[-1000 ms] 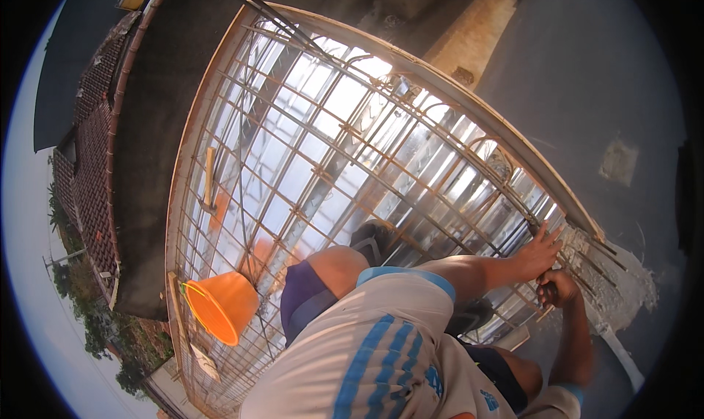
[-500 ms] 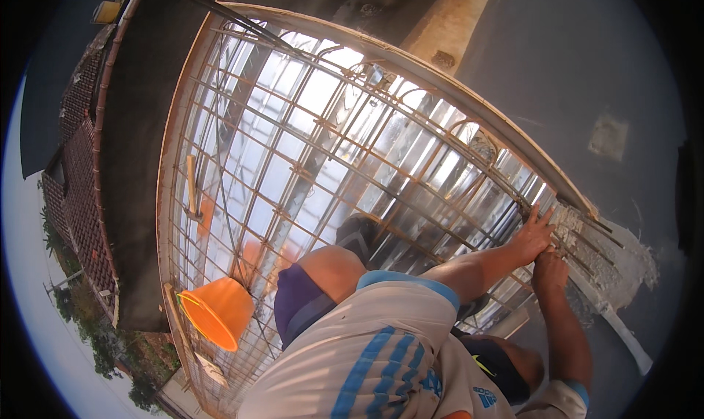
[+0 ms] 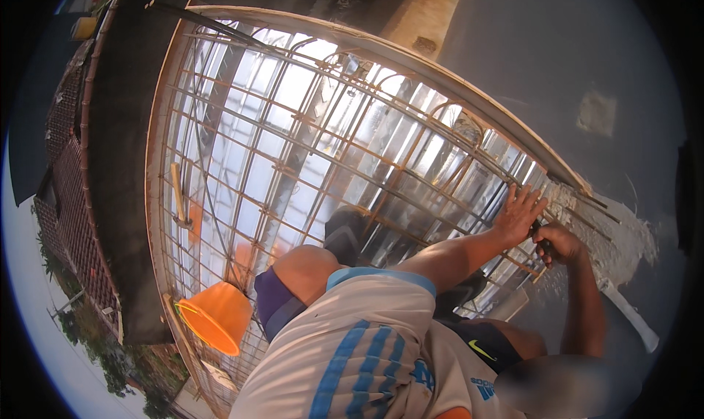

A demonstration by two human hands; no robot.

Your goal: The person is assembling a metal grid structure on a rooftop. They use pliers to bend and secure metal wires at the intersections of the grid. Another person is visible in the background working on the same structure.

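My left hand (image 3: 515, 215) lies with its fingers spread over the rusty rebar mesh (image 3: 396, 171), close to the mesh's right end. Just beside it, my right hand (image 3: 559, 244) is closed around a dark, slim tool (image 3: 541, 235); its kind is partly hidden by my fingers. The tool reaches toward the bars next to my left palm. Several bar ends (image 3: 587, 217) stick out past the hands over rough grey concrete (image 3: 623, 232).
Shiny corrugated metal sheeting (image 3: 301, 107) lies under the mesh, edged by wooden form boards (image 3: 411, 61). An orange bucket (image 3: 220, 312) and a wooden-handled hammer (image 3: 178, 191) rest at the left. A pale bar (image 3: 631, 316) lies right of my right arm.
My right hand has turned and drawn slightly away from my left, and the dark tool now shows in it. My left fingers are spread wider. The whole view has shifted a little.
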